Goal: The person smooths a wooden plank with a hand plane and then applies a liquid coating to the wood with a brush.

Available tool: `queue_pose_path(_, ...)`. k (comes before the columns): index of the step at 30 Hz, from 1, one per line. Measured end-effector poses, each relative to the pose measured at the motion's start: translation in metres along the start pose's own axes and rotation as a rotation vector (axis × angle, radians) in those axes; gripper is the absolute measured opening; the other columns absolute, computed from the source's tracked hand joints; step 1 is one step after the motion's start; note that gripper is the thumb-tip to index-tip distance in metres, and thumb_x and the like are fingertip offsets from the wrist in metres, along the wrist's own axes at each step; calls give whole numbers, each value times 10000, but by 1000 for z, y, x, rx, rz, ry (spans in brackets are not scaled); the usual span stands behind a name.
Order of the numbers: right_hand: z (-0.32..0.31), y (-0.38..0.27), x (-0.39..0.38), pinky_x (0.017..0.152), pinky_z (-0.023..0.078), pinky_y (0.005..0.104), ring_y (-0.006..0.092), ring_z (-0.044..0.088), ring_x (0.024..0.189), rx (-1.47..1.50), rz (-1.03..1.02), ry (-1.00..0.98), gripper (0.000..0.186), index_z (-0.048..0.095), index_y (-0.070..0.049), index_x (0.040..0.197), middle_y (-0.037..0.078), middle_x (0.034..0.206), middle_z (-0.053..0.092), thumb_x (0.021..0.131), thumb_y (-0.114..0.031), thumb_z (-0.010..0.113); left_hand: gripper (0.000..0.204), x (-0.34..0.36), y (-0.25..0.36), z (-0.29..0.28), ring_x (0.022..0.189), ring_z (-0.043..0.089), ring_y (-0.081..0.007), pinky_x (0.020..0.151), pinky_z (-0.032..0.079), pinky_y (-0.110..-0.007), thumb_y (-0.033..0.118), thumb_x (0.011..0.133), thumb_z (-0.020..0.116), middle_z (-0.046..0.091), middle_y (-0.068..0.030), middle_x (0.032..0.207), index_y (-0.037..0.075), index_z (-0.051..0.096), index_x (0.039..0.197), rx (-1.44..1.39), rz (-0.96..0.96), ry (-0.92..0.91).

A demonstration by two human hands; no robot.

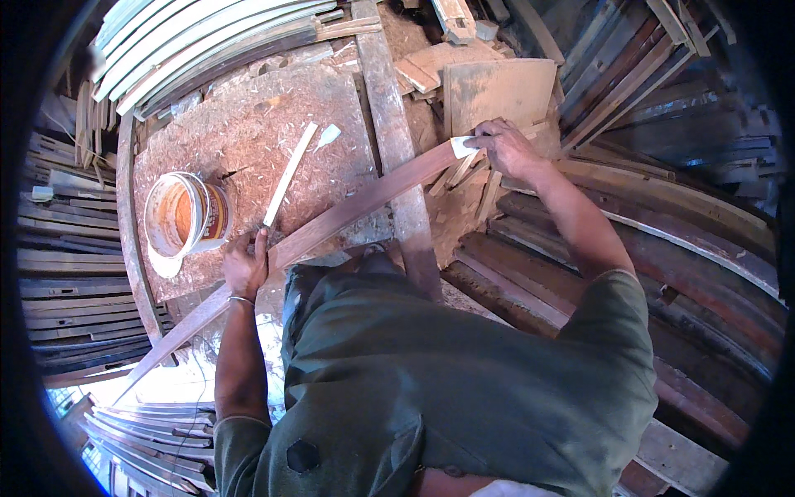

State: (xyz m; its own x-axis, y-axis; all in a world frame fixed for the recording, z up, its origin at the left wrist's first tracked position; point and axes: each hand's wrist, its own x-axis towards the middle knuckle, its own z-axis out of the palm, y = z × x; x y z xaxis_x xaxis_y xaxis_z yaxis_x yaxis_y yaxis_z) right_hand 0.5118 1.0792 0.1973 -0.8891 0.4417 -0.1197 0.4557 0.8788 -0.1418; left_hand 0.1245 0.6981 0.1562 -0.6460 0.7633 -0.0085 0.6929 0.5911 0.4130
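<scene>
A long, narrow reddish-brown wooden plank (356, 205) runs diagonally in front of me, across the worktable (323, 95) and past its edges. My left hand (246, 267) is closed around the plank left of its middle. Near the thumb ends a thin pale strip (290, 176); whether the hand touches it I cannot tell. At the plank's far right end my right hand (507, 149) is closed, fingers bent over a small white flat piece (464, 147) that lies against the wood. The kind of this piece is unclear, and the fingertips are partly hidden.
A bucket (217, 213) with orange-brown stuff inside stands on the table's left. A small white spatula-shaped piece (329, 136) lies beyond the pale strip. Stacked pale boards (215, 50) fill the far left; long dark timbers (687, 248) lie at right. Wood shavings litter the table.
</scene>
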Motion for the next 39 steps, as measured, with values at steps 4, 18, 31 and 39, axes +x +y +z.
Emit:
queue_pose_path(4, 2, 12, -11, 975, 429, 402, 270, 553, 1118, 0, 147, -18, 411, 712, -181, 1097, 77, 1128, 619, 724, -21, 646, 386, -4, -8, 5, 852, 658, -376, 756, 504, -456, 418, 913, 597, 688, -188, 887, 50, 715, 917, 26, -55, -7)
queue_pose_path(18, 6, -87, -9, 889, 510, 429, 357, 648, 979, 429, 710, 164, 452, 662, -123, 1198, 215, 1049, 663, 768, -262, 657, 425, 1, -4, 6, 889, 649, -378, 786, 504, -465, 447, 900, 601, 683, -188, 931, 37, 716, 915, 57, -60, -23)
queue_pose_path(31, -12, -129, -13, 846, 522, 425, 341, 668, 934, 485, 774, -53, 407, 675, -132, 1159, 167, 989, 698, 816, -337, 602, 422, 1, -8, 8, 932, 646, -354, 818, 497, -455, 463, 901, 599, 688, -172, 939, 59, 720, 903, 34, -73, -37)
queue_pose_path(39, 15, -99, 3, 845, 522, 430, 356, 670, 923, 461, 837, 41, 392, 700, -121, 1098, 194, 967, 694, 778, -337, 636, 412, 4, -4, 3, 880, 646, -359, 801, 493, -457, 441, 904, 602, 686, -182, 895, 44, 711, 880, -38, -42, -75)
